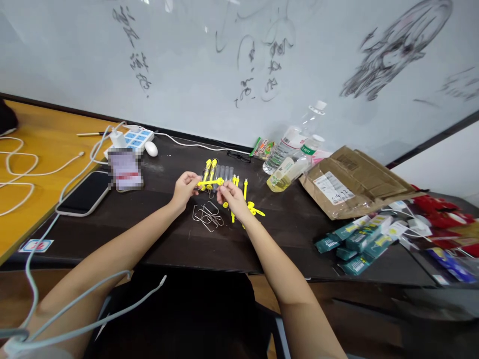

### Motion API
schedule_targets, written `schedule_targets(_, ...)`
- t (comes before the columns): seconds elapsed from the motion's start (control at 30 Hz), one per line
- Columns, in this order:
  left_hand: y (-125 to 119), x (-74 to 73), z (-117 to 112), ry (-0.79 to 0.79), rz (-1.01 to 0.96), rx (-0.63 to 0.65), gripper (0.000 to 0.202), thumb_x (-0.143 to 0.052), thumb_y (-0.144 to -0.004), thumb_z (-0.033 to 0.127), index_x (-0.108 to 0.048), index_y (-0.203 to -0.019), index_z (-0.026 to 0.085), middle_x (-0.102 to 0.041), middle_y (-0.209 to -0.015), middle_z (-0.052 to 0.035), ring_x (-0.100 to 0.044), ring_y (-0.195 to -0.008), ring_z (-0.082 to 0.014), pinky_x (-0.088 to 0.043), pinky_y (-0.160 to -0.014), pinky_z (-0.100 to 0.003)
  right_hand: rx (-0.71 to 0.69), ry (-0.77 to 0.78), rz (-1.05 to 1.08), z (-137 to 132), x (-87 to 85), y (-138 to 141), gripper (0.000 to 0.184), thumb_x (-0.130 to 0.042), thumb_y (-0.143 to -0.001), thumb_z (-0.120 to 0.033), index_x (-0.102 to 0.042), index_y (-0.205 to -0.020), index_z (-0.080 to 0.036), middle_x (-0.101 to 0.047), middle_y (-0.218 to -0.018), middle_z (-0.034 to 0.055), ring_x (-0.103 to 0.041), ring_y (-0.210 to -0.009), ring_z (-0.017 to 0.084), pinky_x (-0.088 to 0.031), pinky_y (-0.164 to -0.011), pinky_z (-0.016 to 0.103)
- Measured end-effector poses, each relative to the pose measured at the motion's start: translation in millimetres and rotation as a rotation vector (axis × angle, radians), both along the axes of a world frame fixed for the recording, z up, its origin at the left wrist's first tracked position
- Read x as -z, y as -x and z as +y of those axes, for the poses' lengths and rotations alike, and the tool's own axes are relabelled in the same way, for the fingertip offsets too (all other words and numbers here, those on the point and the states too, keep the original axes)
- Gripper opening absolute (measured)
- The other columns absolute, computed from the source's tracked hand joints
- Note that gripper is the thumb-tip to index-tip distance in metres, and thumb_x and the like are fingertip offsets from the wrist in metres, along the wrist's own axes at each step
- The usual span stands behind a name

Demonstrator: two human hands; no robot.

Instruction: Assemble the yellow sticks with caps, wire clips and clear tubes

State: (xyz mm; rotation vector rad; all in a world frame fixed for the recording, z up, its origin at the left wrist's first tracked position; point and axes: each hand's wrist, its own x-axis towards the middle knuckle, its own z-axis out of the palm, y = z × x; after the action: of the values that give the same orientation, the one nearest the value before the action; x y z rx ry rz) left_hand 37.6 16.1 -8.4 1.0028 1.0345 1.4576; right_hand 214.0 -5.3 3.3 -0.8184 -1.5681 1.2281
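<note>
A thin yellow plastic rod (208,183) is held level above the dark table, a wider piece at its right end. My left hand (186,189) pinches its left end, and my right hand (232,198) has its fingers closed at the wider end. Just behind lie two yellow pieces with metal wire (210,166) and several clear tubes (226,172) side by side. Loose yellow plastic parts (252,208) are scattered by my right hand, some partly hidden under it. Bent metal wire hooks (206,216) lie in a tangle in front of my hands.
To the left are two phones (85,193) (125,169), a power strip (137,138) and white cables. Two plastic bottles (295,167), a cardboard package (342,182) and green boxes (362,244) occupy the right. A whiteboard (187,75) rises behind; cables hang near my left arm.
</note>
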Motion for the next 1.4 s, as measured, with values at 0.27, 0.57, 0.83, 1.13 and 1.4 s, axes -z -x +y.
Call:
schedule_targets(0.27,-2.6,5.5,-13.0,-0.361,0.528,0.292,0.037,-0.056,-0.085,0.044,-0.056,-0.109,0.016,-0.06,-0.065,0.0021,-0.057,-0.062,-0.0119,-0.045,-0.063,-0.024,-0.091,0.016,-0.008,-1.4,0.8,0.5,0.034,-0.053,-0.086,-0.052,-0.047,-0.078,-0.019,-0.05,-0.051,-0.0069,-0.044,-0.045,0.007,-0.035,-0.048,0.021)
schedule_targets(0.57,-3.5,2.3,-18.3,-0.483,0.625,0.213,0.029,-0.046,-0.091,0.04,-0.054,-0.107,0.017,-0.061,-0.09,-0.0022,-0.056,-0.079,-0.0131,-0.044,-0.072,-0.024,-0.122,0.103,0.01,-3.3,1.1,1.6,0.033,-0.056,-0.084,-0.049,-0.045,-0.076,-0.019,-0.052,-0.051,-0.0074,-0.045,-0.043,0.007,-0.034,-0.047,0.02)
schedule_targets(0.83,-2.8,3.6,-20.3,-0.504,0.619,0.372,0.02,-0.037,-0.093,0.031,-0.051,-0.09,0.017,-0.053,-0.072,0.0024,-0.043,-0.055,-0.0072,-0.037,-0.058,-0.021,-0.019,0.136,0.085,0.3,2.4,0.1,0.032,-0.055,-0.085,-0.048,-0.043,-0.075,-0.02,-0.053,-0.053,-0.0062,-0.046,-0.042,0.007,-0.033,-0.043,0.019)
schedule_targets(1.13,-2.2,-3.1,-23.7,-0.561,0.797,0.466,0.036,-0.028,-0.098,0.035,-0.05,-0.076,0.016,-0.053,-0.067,0.0013,-0.049,-0.061,-0.0103,-0.038,-0.064,-0.023,-0.128,0.171,0.096,-2.7,2.9,0.7,0.033,-0.057,-0.084,-0.049,-0.043,-0.075,-0.02,-0.053,-0.053,-0.0066,-0.047,-0.044,0.008,-0.037,-0.046,0.02)
schedule_targets(1.4,-0.8,-1.1,-22.6,-0.56,0.844,0.472,0.032,-0.033,-0.096,0.04,-0.05,-0.081,0.018,-0.055,-0.069,0.0017,-0.052,-0.062,-0.0111,-0.039,-0.064,-0.024,-0.175,0.196,0.086,-1.7,5.1,-0.2,0.034,-0.058,-0.083,-0.05,-0.042,-0.077,-0.021,-0.052,-0.052,-0.0079,-0.047,-0.044,0.008,-0.038,-0.047,0.02)
